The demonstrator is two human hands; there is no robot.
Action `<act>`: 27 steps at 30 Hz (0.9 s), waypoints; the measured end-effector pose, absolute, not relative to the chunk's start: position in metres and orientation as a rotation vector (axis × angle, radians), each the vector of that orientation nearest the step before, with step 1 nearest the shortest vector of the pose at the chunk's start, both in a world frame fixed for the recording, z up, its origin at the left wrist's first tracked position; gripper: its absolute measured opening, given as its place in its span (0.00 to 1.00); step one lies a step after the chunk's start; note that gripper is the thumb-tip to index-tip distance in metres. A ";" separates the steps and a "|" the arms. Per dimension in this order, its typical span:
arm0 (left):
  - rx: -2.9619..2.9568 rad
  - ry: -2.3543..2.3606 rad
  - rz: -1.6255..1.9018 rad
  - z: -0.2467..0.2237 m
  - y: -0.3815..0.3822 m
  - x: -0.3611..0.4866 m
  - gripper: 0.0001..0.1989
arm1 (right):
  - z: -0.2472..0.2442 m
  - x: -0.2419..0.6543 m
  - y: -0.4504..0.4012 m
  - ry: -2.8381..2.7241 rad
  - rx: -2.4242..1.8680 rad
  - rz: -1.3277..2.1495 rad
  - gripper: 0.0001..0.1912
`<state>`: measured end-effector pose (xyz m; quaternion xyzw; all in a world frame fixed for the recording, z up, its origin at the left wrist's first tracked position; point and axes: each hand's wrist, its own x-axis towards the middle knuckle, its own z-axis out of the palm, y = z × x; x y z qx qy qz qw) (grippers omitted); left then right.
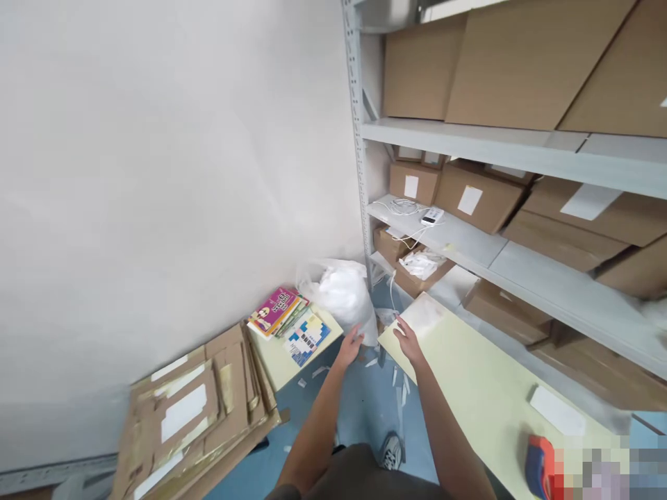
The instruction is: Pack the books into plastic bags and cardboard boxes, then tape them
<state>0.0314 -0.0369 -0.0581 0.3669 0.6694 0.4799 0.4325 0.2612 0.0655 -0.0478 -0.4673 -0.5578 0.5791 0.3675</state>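
My left hand reaches forward with fingers apart and nothing visible in it. Just beyond it stands a stuffed white plastic bag; whether they touch I cannot tell. To its left is a small pale-yellow table bearing a purple-covered book and a blue-and-white book. My right hand, also open, is by the near-left corner of a long pale-yellow table. No object shows between its fingers.
Flattened cardboard boxes lean at the lower left. On the right, a metal shelf holds cardboard boxes and a white power strip. Paper scraps litter the blue floor. A red-and-blue tape dispenser sits at the lower right.
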 end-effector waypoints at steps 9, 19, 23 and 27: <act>0.686 1.796 1.424 -0.038 -0.142 -0.059 0.30 | -0.028 0.117 0.000 -1.703 -0.949 1.659 0.35; 0.417 1.901 1.647 -0.063 -0.349 -0.237 0.33 | -0.045 -0.084 -0.164 -1.936 -0.808 1.804 0.35; 0.293 1.974 1.661 -0.080 -0.431 -0.296 0.31 | -0.055 -0.149 -0.228 -1.997 -0.813 1.826 0.33; 0.140 2.038 1.611 -0.093 -0.503 -0.342 0.31 | -0.067 -0.197 -0.271 -2.021 -0.848 1.866 0.32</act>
